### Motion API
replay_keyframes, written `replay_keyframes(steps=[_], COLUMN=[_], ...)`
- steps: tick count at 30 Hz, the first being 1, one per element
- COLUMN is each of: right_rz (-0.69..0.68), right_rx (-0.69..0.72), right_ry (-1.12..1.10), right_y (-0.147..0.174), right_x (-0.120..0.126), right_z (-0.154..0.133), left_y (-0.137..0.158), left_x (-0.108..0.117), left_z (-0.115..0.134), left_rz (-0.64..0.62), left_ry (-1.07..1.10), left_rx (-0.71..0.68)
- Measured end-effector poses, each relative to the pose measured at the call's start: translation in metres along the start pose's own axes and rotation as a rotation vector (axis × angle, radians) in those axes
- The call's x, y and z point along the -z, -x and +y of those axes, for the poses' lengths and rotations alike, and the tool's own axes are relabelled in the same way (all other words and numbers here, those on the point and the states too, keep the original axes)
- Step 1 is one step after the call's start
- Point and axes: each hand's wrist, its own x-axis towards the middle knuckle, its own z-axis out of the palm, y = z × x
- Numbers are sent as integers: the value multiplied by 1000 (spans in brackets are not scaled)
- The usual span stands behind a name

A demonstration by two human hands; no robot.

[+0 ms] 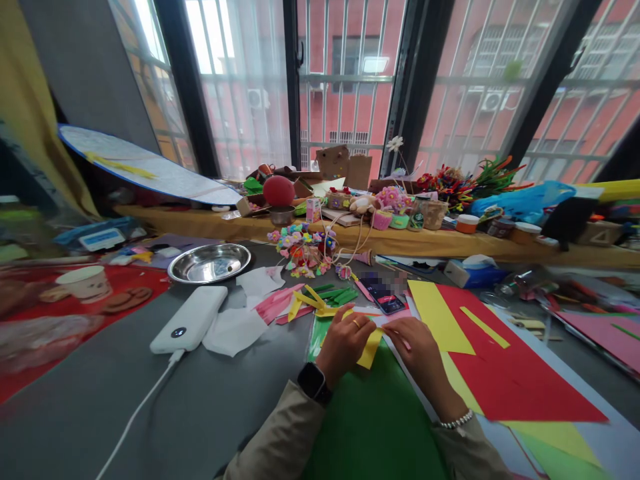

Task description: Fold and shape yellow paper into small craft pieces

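My left hand, with a ring and a dark watch, is closed on a piece of yellow paper. From the other side my right hand, with a beaded bracelet at the wrist, pinches the same paper near its upper edge. Both hands are over a green sheet. Just beyond them lie yellow paper strips, green paper strips and pink paper strips. A phone rests past my fingers.
Coloured sheets, a red one on top, spread to the right. On the left are a white power bank with a cable, white tissues and a metal plate. Crafts crowd the sill. At far left, another person's blurred hand shows.
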Motion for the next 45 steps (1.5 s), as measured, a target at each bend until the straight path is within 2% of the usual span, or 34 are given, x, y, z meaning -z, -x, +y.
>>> replay_keyframes(steps=[4,11,19,45], right_rz=[26,68,5,-63], right_rx=[-31,-131,-150,-148], right_ry=[44,116,71,53], right_y=[1,3,5,3], right_x=[1,7,-1,-8], right_z=[3,13,13,12], left_y=[0,0,0,0], left_x=[2,11,1,2], left_z=[-2,-11,-5,-5], left_rz=[5,79,12,-51], left_ry=[15,-5,93,58], left_rx=[15,191,190,229])
